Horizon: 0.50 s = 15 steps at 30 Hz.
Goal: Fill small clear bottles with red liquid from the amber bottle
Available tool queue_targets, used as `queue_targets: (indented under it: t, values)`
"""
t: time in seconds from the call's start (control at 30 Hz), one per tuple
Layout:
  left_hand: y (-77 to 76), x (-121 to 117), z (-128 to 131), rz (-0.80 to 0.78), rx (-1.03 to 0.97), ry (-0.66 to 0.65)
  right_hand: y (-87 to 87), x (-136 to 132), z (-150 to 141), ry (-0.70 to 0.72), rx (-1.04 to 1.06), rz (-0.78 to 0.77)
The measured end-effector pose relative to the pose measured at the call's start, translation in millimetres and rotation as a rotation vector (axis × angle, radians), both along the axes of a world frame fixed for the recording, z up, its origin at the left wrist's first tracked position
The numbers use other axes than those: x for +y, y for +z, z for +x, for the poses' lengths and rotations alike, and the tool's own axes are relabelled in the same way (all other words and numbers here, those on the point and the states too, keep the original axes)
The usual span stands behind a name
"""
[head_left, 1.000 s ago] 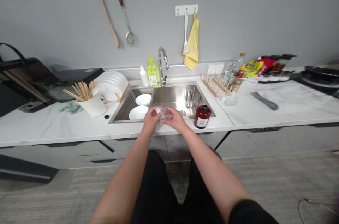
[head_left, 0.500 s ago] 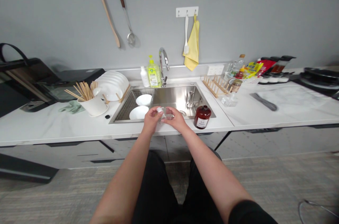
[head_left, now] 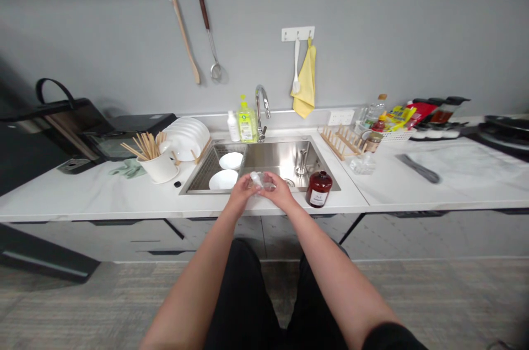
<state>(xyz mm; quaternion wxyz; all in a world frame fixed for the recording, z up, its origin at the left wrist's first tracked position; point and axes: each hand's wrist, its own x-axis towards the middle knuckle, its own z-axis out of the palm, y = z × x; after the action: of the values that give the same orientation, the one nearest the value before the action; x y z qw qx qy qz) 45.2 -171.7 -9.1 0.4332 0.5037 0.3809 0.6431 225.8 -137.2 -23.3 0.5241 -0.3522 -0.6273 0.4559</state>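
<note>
Both my hands meet over the front rim of the steel sink (head_left: 289, 143). My left hand (head_left: 241, 192) pinches a small white cap or pump top at its fingertips. My right hand (head_left: 278, 190) curls around a small clear container (head_left: 264, 183) held between the two hands. A dark red jar (head_left: 318, 189) with a white label stands on the counter just right of my right hand. Two white bowls (head_left: 226, 171) lie in the sink's left basket.
White plates (head_left: 188, 138) and a cup of chopsticks (head_left: 159, 160) stand left of the sink. Soap bottles (head_left: 247, 125) flank the tap (head_left: 261, 110). A wooden rack (head_left: 343, 141), a clear glass (head_left: 362, 162), bottles and packets sit to the right. Utensils and a yellow cloth (head_left: 306, 82) hang on the wall.
The view has tilted and shifted, so the whole scene sits lower and further right. My hands stay together on the small clear container over the sink's front edge.
</note>
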Motion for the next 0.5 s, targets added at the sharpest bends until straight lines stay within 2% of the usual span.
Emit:
queue_targets:
  t: [0.13, 0.23, 0.33, 0.5]
  values:
    - [3.6, -18, -17, -0.02, 0.095, -0.023, 1.7, -3, 0, 0.146, 0.029, 0.02]
    - [9.2, -30, -54, -0.021, 0.148, 0.096, 2.7, -4, 1, 0.222, 0.028, 0.028]
    - [22.2, -45, -125, -0.008, 0.154, 0.304, 2.1, -1, 4, 0.202, 0.026, 0.0]
    - [42.5, -74, -274, -0.072, 0.166, 0.655, -3.0, 6, 7, 0.205, 0.0, -0.023]
